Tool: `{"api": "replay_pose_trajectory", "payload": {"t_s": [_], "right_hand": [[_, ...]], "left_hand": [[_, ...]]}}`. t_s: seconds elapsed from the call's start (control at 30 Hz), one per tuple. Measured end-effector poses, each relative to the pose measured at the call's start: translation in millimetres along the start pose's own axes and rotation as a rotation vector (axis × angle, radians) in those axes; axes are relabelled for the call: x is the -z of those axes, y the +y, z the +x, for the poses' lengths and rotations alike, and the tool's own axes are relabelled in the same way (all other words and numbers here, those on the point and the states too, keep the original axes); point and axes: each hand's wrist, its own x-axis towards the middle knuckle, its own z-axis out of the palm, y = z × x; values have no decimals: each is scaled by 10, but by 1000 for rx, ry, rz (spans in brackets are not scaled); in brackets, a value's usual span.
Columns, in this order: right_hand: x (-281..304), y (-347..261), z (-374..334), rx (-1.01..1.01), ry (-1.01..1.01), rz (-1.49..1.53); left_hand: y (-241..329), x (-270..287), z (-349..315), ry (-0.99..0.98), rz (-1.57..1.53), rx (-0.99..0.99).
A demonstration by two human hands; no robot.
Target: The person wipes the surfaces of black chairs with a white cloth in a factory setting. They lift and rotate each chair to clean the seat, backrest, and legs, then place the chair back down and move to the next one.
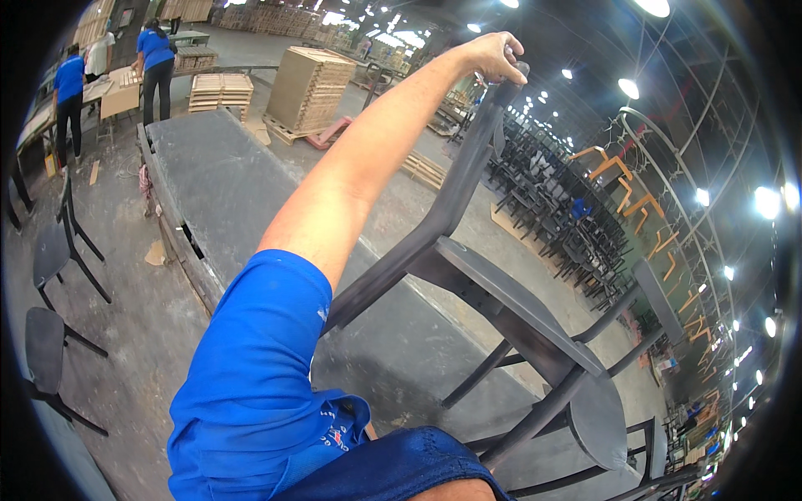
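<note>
"Black chair (pixel 514 294), right of centre, over the grey bench (pixel 225 175). Which hand has it?"

"The left hand (pixel 494 58), fingers curled around the upper end of the backrest, arm at full reach. I can't tell how firmly they press."

"And the right hand?"

"Out of view, so I can't say whether it steadies anything."

"Then what worries you?"

"Leverage, mainly. That hold is right at the tip of the back. A hard pull or push up there could tip the whole frame, if nothing else braces it."

"Do the feet sit square on the bench?"

"Can't tell. The blue sleeve (pixel 251 359) hides the lower end of the near post. A leg close to the edge could slip off if the chair gets turned."

"What about that second chair (pixel 656 301) past the seat?"

"It overlaps the first from this angle; whether they touch, I can't make out. If they're close, a careless swing could knock them together and mark the dark finish. Fingers could get pinched between the frames as well."
</note>
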Motion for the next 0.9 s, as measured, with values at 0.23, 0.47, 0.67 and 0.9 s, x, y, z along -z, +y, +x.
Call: {"api": "replay_pose_trajectory", "payload": {"t_s": [0.23, 0.47, 0.67, 0.9], "right_hand": [[-74, -105, 30, 176, 46, 22], [-176, -19, 187, 207, 105, 76], [-201, 52, 190, 143, 68, 68], [-159, -138, 182, 108, 36, 68]], "left_hand": [[-321, -245, -232, 287, 346, -449], [-519, -471, -314, 468, 479, -632], [-577, -475, -258, 503, 483, -699], [-662, -461, -222, 448, 558, -706]]}}
